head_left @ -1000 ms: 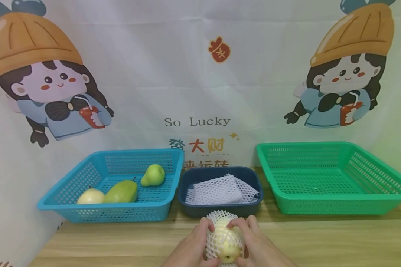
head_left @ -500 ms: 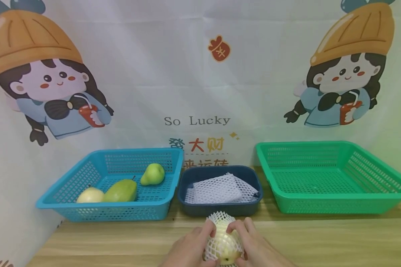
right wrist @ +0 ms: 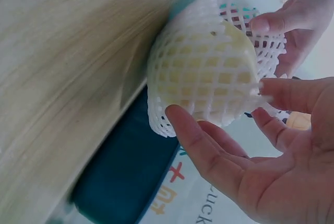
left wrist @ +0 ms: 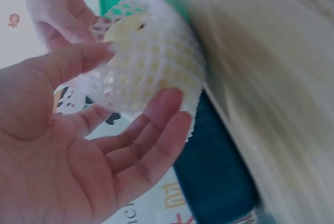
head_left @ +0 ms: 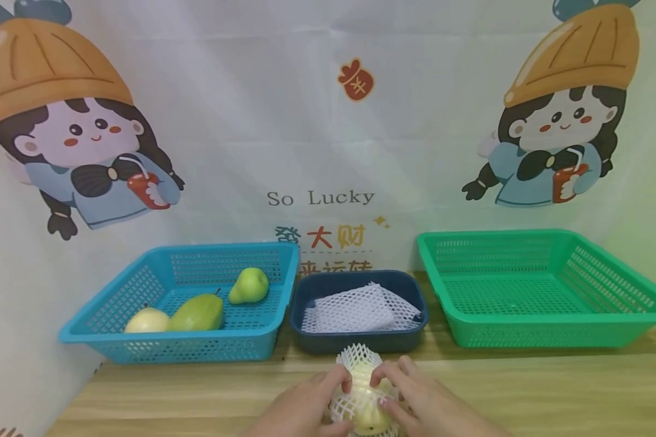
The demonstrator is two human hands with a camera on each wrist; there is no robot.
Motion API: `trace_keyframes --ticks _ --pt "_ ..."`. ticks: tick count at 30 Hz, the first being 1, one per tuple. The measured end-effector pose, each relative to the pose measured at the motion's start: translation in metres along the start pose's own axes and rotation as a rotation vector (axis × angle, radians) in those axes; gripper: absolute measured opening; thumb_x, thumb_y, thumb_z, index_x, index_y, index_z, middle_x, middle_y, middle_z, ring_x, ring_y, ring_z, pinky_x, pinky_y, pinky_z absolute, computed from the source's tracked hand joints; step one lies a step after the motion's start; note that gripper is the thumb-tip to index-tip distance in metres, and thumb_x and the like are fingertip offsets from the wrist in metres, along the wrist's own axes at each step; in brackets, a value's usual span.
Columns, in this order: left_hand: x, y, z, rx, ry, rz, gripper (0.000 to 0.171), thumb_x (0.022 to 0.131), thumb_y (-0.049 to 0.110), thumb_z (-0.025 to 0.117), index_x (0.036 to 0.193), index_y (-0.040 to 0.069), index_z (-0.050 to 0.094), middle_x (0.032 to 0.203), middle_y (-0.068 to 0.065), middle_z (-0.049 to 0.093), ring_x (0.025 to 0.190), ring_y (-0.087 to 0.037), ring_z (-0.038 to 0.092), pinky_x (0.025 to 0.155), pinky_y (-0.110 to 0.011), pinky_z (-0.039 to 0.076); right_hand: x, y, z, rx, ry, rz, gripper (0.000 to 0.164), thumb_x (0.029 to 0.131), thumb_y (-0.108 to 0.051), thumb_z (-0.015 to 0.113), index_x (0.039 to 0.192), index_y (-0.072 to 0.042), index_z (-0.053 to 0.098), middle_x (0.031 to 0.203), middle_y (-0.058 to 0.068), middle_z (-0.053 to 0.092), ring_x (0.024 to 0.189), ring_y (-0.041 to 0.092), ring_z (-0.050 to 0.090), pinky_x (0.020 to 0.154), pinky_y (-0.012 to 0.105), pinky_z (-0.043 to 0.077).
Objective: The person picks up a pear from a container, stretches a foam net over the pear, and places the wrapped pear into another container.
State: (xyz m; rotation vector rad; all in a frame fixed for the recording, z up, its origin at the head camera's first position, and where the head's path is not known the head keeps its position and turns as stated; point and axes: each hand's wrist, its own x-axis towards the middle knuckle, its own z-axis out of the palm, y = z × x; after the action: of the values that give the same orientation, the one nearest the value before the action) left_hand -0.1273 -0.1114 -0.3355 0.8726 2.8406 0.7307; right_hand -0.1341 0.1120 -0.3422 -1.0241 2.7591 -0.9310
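At the front of the table, a pale yellow pear (head_left: 370,420) sits inside a white foam fruit net (head_left: 359,357). The net's far end opens out past the fruit, while part of the pear's near end shows bare. My left hand (head_left: 308,400) holds the net from the left, thumb at its near edge and fingers curled along the side. From the right, my right hand (head_left: 423,397) grips the net, its thumb on the mesh over the fruit. Both wrist views show fingertips against the mesh (left wrist: 156,72), with the pear (right wrist: 237,51) showing through.
A blue basket (head_left: 175,345) at the left holds a round yellow pear (head_left: 147,320), a green mango-like fruit (head_left: 198,313) and a green pear (head_left: 249,285). Behind my hands stands a navy tub (head_left: 355,344) with folded foam nets (head_left: 355,311). A green basket (head_left: 546,331) stands at the right.
My right thumb has moved up from the pear's near end onto the mesh. My left hand has shifted slightly left, and the net's near edge is spread wider there.
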Motion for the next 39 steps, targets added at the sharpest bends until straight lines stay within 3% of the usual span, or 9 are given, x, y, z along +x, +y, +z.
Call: trace_keyframes --ticks 5,8,12,18,22,26,28,34,39 --pt "-0.002 -0.002 -0.008 -0.082 -0.154 -0.036 0.041 0.076 0.032 0.075 0.103 0.026 0.045 0.094 0.006 0.058 0.074 -0.005 0.053 0.063 -0.025 0.043 -0.004 0.002 -0.004 -0.048 -0.049 -0.057 0.026 0.086 -0.027 0.065 0.106 -0.023 0.050 0.096 -0.005 0.043 0.077 0.003 0.043 0.065 0.020 0.041" --pt "-0.003 -0.003 -0.014 -0.207 -0.221 -0.066 0.038 0.080 0.027 0.072 0.106 0.025 0.044 0.095 0.004 0.058 0.073 -0.007 0.055 0.065 -0.027 0.045 -0.006 0.002 -0.009 0.001 -0.111 -0.060 0.028 0.085 -0.034 0.067 0.105 -0.025 0.050 0.101 -0.005 0.042 0.083 0.006 0.044 0.067 0.022 0.041" --pt "-0.006 -0.003 -0.017 -0.326 -0.207 -0.103 0.035 0.084 0.025 0.069 0.106 0.020 0.041 0.090 0.002 0.059 0.073 -0.007 0.056 0.066 -0.027 0.047 -0.006 0.000 -0.015 0.098 -0.162 -0.019 0.020 0.089 -0.039 0.059 0.104 -0.026 0.054 0.100 -0.005 0.043 0.083 0.005 0.046 0.066 0.022 0.042" --pt "-0.008 -0.003 -0.014 -0.369 -0.140 -0.137 0.034 0.088 0.031 0.063 0.104 0.014 0.038 0.083 0.001 0.059 0.070 -0.010 0.054 0.062 -0.027 0.044 -0.005 -0.002 -0.018 0.211 -0.200 -0.014 0.012 0.091 -0.026 0.058 0.101 -0.019 0.062 0.095 -0.004 0.046 0.083 0.001 0.052 0.070 0.022 0.047" --pt "-0.005 -0.006 -0.009 -0.409 -0.132 -0.175 0.038 0.089 0.033 0.061 0.106 0.011 0.036 0.083 -0.003 0.063 0.070 -0.012 0.056 0.063 -0.028 0.045 -0.005 -0.002 -0.016 0.193 -0.181 -0.057 0.009 0.090 -0.022 0.060 0.099 -0.021 0.063 0.094 -0.005 0.042 0.083 0.000 0.048 0.069 0.021 0.044" --pt "-0.004 -0.009 -0.004 -0.464 -0.137 -0.140 0.036 0.091 0.029 0.060 0.106 0.007 0.036 0.084 -0.007 0.066 0.072 -0.010 0.058 0.064 -0.026 0.046 -0.005 -0.002 -0.013 0.120 -0.103 -0.158 0.008 0.090 -0.021 0.061 0.097 -0.018 0.059 0.096 -0.006 0.044 0.083 -0.001 0.048 0.067 0.020 0.044" --pt "-0.005 -0.011 -0.003 -0.482 -0.146 -0.132 0.035 0.091 0.029 0.059 0.106 0.007 0.037 0.086 -0.007 0.066 0.074 -0.009 0.059 0.065 -0.025 0.047 -0.005 -0.002 -0.012 0.171 -0.079 -0.120 0.013 0.090 -0.019 0.061 0.098 -0.014 0.053 0.097 -0.004 0.049 0.082 0.001 0.052 0.066 0.020 0.047" --pt "-0.003 -0.012 -0.006 -0.520 -0.189 -0.167 0.040 0.090 0.032 0.060 0.110 0.008 0.037 0.092 -0.006 0.064 0.082 -0.012 0.059 0.071 -0.030 0.047 -0.002 0.002 -0.009 0.361 -0.020 0.109 0.035 0.088 -0.023 0.063 0.109 -0.004 0.043 0.100 0.008 0.056 0.083 0.015 0.059 0.068 0.029 0.050" --pt "-0.002 -0.010 -0.007 -0.605 -0.224 -0.211 0.047 0.088 0.029 0.063 0.118 0.009 0.035 0.097 -0.006 0.061 0.089 -0.017 0.058 0.079 -0.038 0.048 0.002 0.009 -0.007 0.466 -0.111 0.202 0.052 0.087 -0.025 0.065 0.125 0.003 0.042 0.106 0.009 0.058 0.091 0.023 0.059 0.076 0.040 0.050"
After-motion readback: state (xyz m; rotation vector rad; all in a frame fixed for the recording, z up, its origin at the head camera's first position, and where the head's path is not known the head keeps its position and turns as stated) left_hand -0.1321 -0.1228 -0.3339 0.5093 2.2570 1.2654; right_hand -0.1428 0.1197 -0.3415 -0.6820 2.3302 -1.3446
